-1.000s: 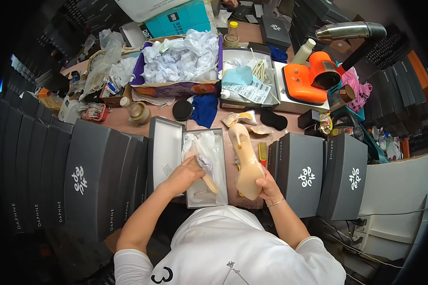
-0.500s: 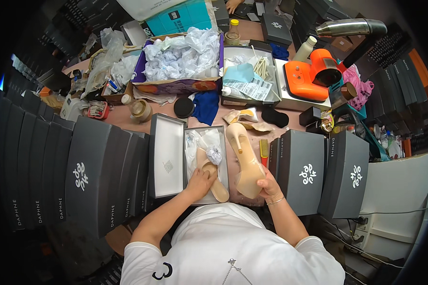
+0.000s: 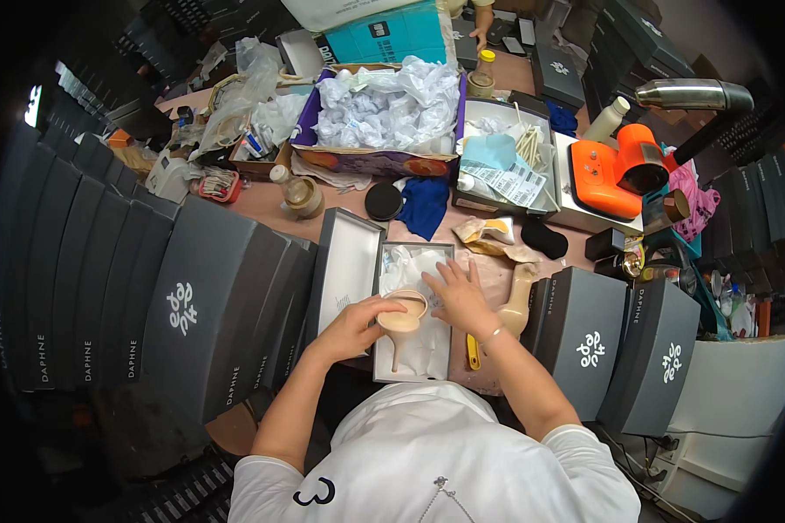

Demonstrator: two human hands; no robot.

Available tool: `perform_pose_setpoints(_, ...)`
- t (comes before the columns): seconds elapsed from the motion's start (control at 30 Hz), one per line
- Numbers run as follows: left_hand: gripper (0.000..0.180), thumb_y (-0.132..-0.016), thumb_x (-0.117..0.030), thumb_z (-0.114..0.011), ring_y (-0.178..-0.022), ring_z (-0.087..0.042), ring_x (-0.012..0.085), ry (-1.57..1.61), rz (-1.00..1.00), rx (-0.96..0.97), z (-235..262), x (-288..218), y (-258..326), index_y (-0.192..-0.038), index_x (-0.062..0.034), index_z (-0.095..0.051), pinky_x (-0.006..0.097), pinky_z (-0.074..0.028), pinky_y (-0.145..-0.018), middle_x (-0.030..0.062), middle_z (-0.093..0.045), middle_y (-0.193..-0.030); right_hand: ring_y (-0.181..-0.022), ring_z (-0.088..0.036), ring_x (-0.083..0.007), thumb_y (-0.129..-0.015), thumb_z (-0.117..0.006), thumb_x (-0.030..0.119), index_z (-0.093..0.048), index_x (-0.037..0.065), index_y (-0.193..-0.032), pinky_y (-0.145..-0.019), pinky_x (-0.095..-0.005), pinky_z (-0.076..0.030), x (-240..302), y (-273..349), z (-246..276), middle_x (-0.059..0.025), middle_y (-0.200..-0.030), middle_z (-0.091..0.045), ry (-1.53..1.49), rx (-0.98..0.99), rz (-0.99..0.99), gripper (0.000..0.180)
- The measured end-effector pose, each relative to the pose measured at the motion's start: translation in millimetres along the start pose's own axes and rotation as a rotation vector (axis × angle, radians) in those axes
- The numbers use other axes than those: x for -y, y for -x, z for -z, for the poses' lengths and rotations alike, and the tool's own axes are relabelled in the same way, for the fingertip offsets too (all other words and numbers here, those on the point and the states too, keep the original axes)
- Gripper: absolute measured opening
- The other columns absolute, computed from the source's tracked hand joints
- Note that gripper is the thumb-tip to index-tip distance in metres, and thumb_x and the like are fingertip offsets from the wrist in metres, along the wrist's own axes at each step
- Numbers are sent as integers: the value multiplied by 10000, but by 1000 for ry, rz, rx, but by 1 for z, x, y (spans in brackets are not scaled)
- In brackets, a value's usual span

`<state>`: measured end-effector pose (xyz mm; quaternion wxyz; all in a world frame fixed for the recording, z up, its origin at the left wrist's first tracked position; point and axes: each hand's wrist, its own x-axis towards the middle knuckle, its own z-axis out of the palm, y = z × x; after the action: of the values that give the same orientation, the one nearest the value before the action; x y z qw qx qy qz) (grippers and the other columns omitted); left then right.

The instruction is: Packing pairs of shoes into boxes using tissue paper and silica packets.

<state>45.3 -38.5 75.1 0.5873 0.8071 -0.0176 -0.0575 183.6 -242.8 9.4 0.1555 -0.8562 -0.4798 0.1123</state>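
While the left hand (image 3: 353,331) is gripping the beige shoe (image 3: 399,323) over the box (image 3: 448,357), heel (image 3: 396,356) pointing to six o'clock, the right hand (image 3: 463,301), fingers apart, is hovering close, at two o'clock.

Head cam, facing dn; edges unclear.

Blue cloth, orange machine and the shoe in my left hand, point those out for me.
Blue cloth (image 3: 423,208), head view: middle of the fabric.
Orange machine (image 3: 601,181), head view: its base.
Held shoe (image 3: 399,323), head view: its rounded heel end.
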Motion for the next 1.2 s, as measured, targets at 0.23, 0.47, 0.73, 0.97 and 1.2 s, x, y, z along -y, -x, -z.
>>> perform_pose_setpoints(0.23,578,-927,-343,-454,-680,-516,156,1394,151,-465,-10,8,1,-1427,-80,-328,396,-467,-801,45,-500,-750,-976,-589,-271,-709,-682,155,-566,72,-1206,-1068,-571,-274,-6,-18,-38,-135,-951,-604,12,-117,37,517)
perform_pose_setpoints(0.47,752,-869,-464,-496,-956,-581,195,1556,184,-236,-51,-1,11,-1471,-81,-259,438,-460,-939,104,-568,-1118,-925,-570,-127,-756,-711,25,-436,73,-1192,-806,-286,-499,43,14,51,-42,-986,-545,-1752,-257,-306,518)
perform_pose_setpoints(0.73,557,-932,-373,-362,-1160,-545,241,1429,447,-109,-85,32,31,-1396,-65,-381,441,-451,-1005,128,-530,-1279,-1189,-459,-316,-838,-677,246,-498,39,-1284,-1035,-414,-357,98,48,50,-189,-1257,-445,-776,-176,-18,524)
perform_pose_setpoints(0.97,606,-967,-433,-369,-1155,-543,268,1628,398,-133,-95,11,40,-1410,-20,-344,402,-462,-995,180,-501,-1288,-1165,-505,-265,-849,-564,97,-386,52,-1419,-1019,-361,-382,85,74,56,-170,-1271,-500,-1090,316,124,599)
perform_pose_setpoints(1.2,648,-935,-610,-395,-970,-640,223,1462,366,-104,-110,25,47,-1248,-59,-527,333,-572,-773,122,-624,-1103,-910,-582,-172,-755,-665,46,-570,48,-1210,-768,-266,-534,105,62,56,-90,-1049,-509,-899,66,111,465)
